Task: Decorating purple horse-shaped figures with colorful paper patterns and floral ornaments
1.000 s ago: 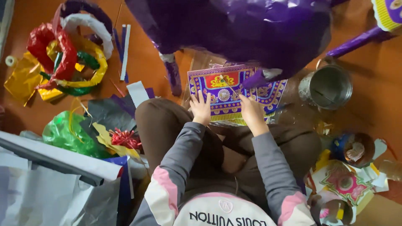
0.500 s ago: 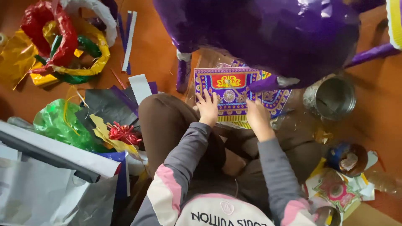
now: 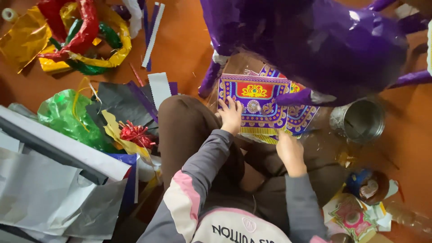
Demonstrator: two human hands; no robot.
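Observation:
I sit on an orange floor with my knees up. A stack of patterned sheets (image 3: 261,105), purple with red and gold ornament and a yellow fringe, lies in front of my knees. My left hand (image 3: 231,114) rests flat on the sheets' left part, fingers spread. At the sheets' near edge lies my right hand (image 3: 290,150), back up, its fingers hidden. A big purple paper-covered figure (image 3: 315,40) with legs stands over the sheets and hides their far right part.
A metal can (image 3: 360,119) stands right of the sheets. Red, yellow and green foil rings (image 3: 85,36) lie far left, green foil (image 3: 67,117), a red bow (image 3: 135,133) and white strips (image 3: 159,87) nearer. Large grey sheets (image 3: 45,189) fill the lower left. Patterned cut-outs (image 3: 351,216) lie lower right.
My right hand has drawn back from the middle of the patterned sheets to their near edge. The left hand stays on the sheets. The view has shifted slightly.

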